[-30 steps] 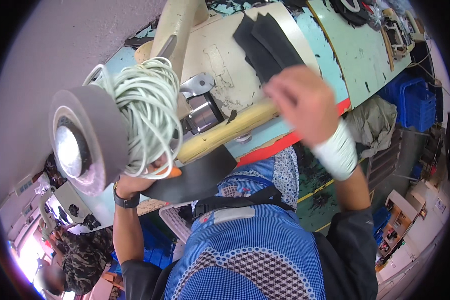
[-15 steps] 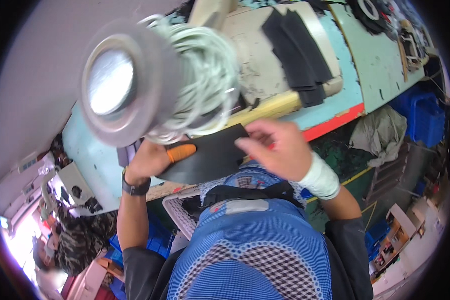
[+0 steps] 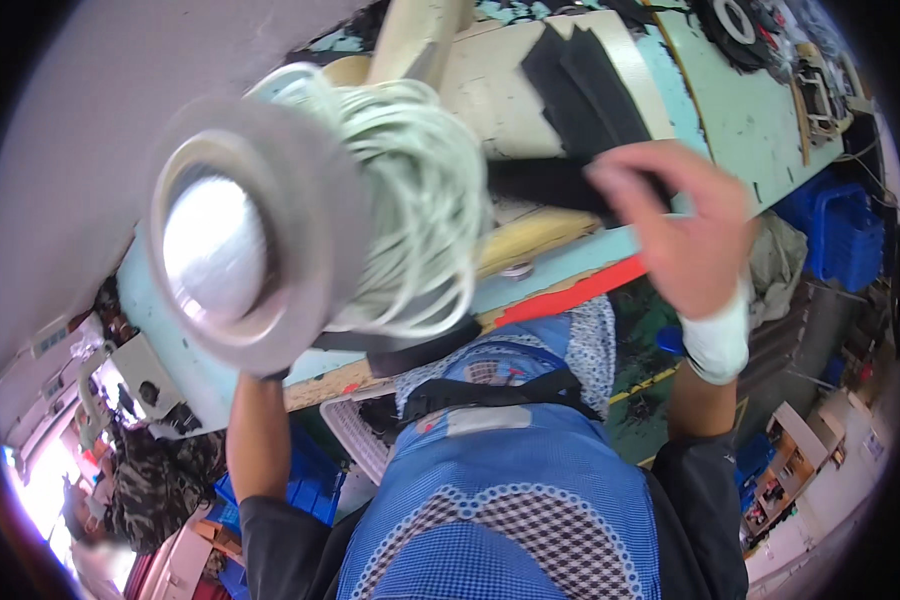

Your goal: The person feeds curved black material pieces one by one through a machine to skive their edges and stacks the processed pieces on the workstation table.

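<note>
A round lamp-like fixture (image 3: 215,245) with a bundle of pale cord (image 3: 410,190) hangs in front and hides my left hand; only my left forearm (image 3: 260,430) shows below it. Near there, a dark curved piece (image 3: 425,352) sticks out under the cord at the table edge. My right hand (image 3: 695,225), white wrapping at its wrist, is raised over the right of the worktop. Its thumb and forefinger come together on a flat black piece (image 3: 540,180), which lies crosswise below a pile of black strips (image 3: 585,90). The hand is slightly blurred.
The pile rests on a cream board (image 3: 490,90) on the pale green worktable (image 3: 760,110), beside a thick cream post (image 3: 410,45). A red strip (image 3: 570,292) runs along the near edge. Blue crates (image 3: 850,235) and a grey cloth (image 3: 775,265) are at right.
My right hand has left the black piece near my left hand and moved right to the pile. A black piece now lies crosswise there. My left hand has gone behind the fixture.
</note>
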{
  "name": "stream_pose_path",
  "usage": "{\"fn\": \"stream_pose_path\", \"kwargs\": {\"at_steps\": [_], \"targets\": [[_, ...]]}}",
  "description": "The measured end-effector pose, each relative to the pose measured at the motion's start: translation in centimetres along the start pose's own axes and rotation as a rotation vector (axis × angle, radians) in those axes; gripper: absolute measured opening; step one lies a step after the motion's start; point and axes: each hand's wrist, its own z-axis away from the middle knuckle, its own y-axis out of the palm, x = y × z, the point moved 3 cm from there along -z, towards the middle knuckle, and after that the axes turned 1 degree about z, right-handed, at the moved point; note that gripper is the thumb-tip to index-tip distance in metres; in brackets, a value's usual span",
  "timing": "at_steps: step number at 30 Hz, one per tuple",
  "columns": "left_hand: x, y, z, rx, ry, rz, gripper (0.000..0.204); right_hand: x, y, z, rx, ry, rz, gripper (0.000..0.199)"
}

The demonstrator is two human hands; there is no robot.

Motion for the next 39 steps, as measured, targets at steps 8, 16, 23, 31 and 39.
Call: {"fn": "stream_pose_path", "kwargs": {"at_steps": [8, 16, 23, 31, 39], "targets": [[0.1, -3.0, 1.4, -0.368, 0.045, -0.044, 0.021, -2.4, 3.9, 2.2, 0.014, -0.239, 0.212, 0.023], [0.8, -1.2, 1.3, -0.242, -0.097, 0.034, 0.016, -2.0, 2.8, 0.6, 0.234, 0.052, -0.116, 0.013], [-1.9, 2.9, 2.1, 0.064, -0.211, 0.069, 0.015, -4.9, 0.0, -0.3, 0.061, -0.301, 0.534, 0.026], [-2.9, 4.0, 2.5, 0.09, -0.172, 0.046, 0.021, -5.3, 2.1, 0.4, 0.186, -0.429, 0.682, 0.037], [-4.1, 4.3, 2.2, 0.072, -0.126, -0.028, 0.021, -4.9, 1.9, 0.6, 0.137, -0.512, 0.693, 0.022]]}}
